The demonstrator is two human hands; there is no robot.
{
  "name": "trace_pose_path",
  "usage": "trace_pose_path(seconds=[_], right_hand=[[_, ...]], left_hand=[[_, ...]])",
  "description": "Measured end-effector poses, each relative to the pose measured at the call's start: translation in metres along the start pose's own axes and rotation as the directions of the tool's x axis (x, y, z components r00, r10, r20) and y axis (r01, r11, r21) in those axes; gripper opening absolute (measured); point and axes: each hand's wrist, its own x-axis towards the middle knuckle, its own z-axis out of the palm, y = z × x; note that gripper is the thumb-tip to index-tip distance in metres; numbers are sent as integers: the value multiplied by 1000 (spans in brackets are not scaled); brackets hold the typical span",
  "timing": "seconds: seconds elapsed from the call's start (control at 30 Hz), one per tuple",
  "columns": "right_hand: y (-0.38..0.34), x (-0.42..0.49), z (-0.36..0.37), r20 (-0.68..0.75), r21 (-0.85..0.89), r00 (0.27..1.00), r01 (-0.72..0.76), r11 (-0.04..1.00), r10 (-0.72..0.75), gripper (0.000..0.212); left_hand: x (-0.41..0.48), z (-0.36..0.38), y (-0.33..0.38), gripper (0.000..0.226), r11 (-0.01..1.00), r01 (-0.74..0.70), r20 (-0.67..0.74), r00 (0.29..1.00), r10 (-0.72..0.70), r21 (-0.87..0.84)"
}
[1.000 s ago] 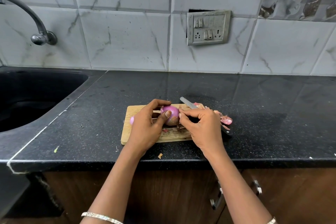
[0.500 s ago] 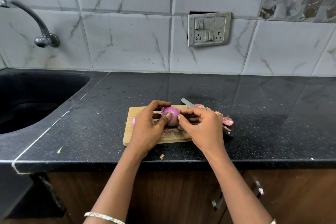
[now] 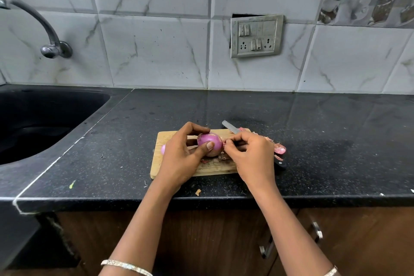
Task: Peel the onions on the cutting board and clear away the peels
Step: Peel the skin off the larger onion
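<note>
My left hand (image 3: 179, 159) curls around the onion (image 3: 209, 143), thumb across its front and fingers over the top, holding it just above the cutting board (image 3: 161, 138). My right hand (image 3: 251, 157) has its fingertips bunched together, pinching the skin at the right end of the onion. A second onion (image 3: 163, 149) peeks out from behind my left hand at the board's left edge. The knife (image 3: 229, 126) lies slantwise under my right hand, blade tip past the board's far edge. Loose peels (image 3: 280, 148) sit by the board's right end, and one scrap (image 3: 198, 192) lies on the black tabletop (image 3: 313, 141) near its front edge. The sink (image 3: 33, 123) is well off to the left.
</note>
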Motion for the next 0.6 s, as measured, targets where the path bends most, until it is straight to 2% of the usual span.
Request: trace_pose_path(seconds=[0.17,0.27,0.4,0.6], right_hand=[[8,3,3,-2,93,993,-118,989,118,9],[8,4,2,8,137,993,-116,984,116,5],[1,4,-2,78,231,994,-97,968,81,24],[-4,2,-5,167,271,986,-34,962,-12,16]], left_hand=[[-1,-1,1,32,979,79,94,994,-63,-187],[0,-2,1,39,974,101,134,988,-75,-201],[0,0,4,36,983,103,99,991,-89,-149],[1,0,2,20,996,-36,36,999,34,80]])
